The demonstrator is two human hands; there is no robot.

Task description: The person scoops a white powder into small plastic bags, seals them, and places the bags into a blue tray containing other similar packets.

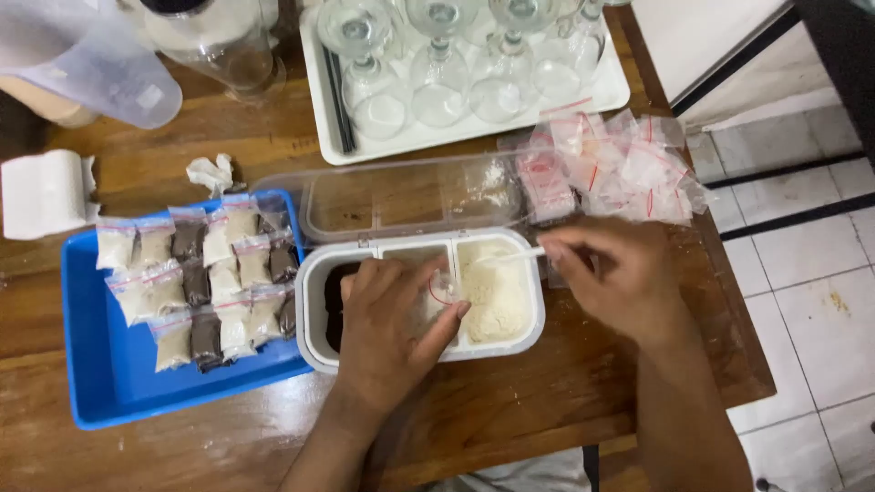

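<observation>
Small bag (444, 290): thin, limp clear plastic, feather-light; you pinch its mouth in your left hand (392, 323) over the white container (428, 351).
Right hand (615, 273): closed on a white spoon (510, 258).
Powder (499, 292): loose, spills easily.

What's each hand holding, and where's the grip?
Left hand: small clear zip bag, pinched near its mouth. Right hand: white spoon, by the handle end, over the white powder.

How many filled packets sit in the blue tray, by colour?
In the blue tray:
Pale powder packets: 10
Dark powder packets: 6
Total: 16; the dark count is approximate, since some are partly hidden.
</observation>
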